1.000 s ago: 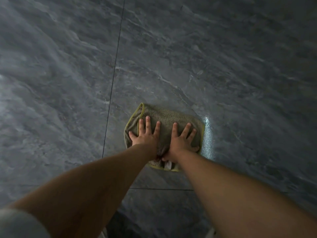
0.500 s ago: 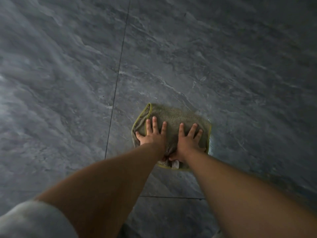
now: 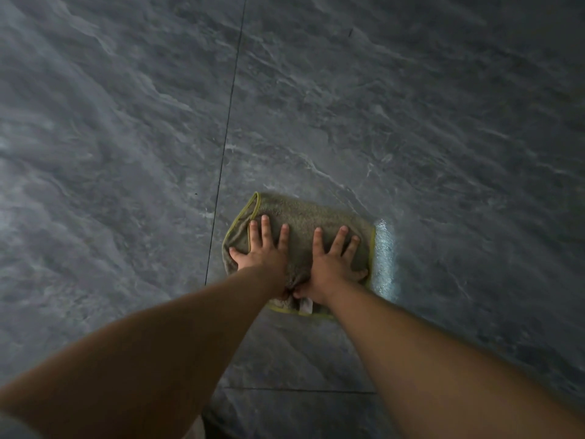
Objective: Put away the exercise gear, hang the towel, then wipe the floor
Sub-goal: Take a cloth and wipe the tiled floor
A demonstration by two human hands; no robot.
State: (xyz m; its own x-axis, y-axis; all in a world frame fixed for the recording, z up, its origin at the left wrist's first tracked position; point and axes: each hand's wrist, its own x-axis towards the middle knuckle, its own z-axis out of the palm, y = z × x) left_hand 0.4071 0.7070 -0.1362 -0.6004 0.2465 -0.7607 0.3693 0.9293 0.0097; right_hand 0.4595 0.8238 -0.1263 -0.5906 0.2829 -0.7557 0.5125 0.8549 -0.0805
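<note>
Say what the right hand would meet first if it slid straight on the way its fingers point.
The right hand lies flat on the cloth; ahead is only more cloth, then bare floor. The way looks free as far as the picture shows.

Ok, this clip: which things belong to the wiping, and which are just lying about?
In use: left hand, right hand, both flat on the cloth; tiled floor.
Lying about: no loose object shows; just a shiny patch beside the cloth.
</note>
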